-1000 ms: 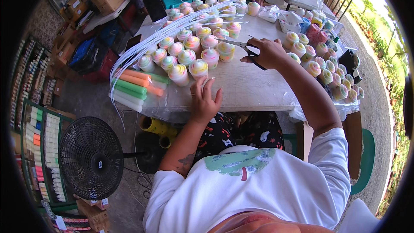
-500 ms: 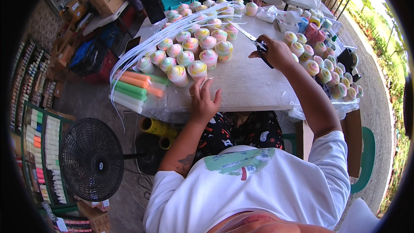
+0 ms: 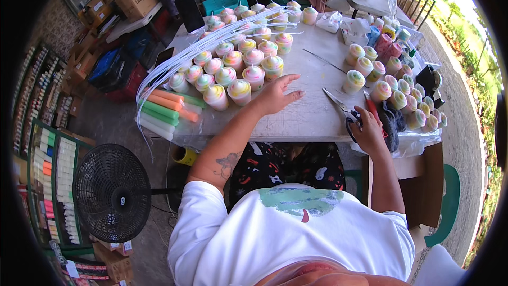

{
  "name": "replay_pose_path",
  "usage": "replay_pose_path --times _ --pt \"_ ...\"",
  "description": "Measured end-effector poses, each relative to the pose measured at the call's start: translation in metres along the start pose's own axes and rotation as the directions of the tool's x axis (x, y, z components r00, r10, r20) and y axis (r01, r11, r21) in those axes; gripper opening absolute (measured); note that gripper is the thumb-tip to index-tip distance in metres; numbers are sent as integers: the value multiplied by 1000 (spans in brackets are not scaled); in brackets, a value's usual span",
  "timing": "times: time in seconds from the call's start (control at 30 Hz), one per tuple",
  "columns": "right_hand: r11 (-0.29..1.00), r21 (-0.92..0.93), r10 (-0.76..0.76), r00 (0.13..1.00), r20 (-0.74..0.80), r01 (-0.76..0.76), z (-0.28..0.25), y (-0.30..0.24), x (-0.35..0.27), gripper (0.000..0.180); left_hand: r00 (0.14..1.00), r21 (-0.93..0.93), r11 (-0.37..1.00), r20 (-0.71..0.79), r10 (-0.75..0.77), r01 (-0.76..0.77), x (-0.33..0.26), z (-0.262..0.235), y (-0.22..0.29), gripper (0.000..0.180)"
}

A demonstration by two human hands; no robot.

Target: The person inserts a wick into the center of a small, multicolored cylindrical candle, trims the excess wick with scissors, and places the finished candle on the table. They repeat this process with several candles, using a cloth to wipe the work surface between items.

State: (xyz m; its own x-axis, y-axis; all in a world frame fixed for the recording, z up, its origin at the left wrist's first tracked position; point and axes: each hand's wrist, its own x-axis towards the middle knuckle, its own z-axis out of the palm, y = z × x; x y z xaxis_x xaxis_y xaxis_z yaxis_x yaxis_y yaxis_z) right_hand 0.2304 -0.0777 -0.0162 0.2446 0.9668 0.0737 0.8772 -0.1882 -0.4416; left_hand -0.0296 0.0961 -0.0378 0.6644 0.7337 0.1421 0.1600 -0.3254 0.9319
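1 scissors (image 3: 344,107), blades up-left, diagonal.

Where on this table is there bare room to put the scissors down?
Bare tabletop lies between the left candle cluster and the right candle rows, ahead of the left hand. The right hand holds the scissors at the near edge. Both sides are crowded.

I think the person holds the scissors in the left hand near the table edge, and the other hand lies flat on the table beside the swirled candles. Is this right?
Not quite: the head view shows the scissors in the right hand, near the table edge. It is the left hand that lies flat beside the swirled candles.
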Motion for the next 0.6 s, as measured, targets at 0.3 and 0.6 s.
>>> replay_pose_path --times 0.3,0.6 --pt "961 -198 -261 875 -407 195 49 22 7 22 983 359 933 -178 43 24 55 -5 -39 68" --pt "974 -141 -221 858 -464 175 60 17 15 22 906 440 879 -423 22 184 82 9 -45 81"
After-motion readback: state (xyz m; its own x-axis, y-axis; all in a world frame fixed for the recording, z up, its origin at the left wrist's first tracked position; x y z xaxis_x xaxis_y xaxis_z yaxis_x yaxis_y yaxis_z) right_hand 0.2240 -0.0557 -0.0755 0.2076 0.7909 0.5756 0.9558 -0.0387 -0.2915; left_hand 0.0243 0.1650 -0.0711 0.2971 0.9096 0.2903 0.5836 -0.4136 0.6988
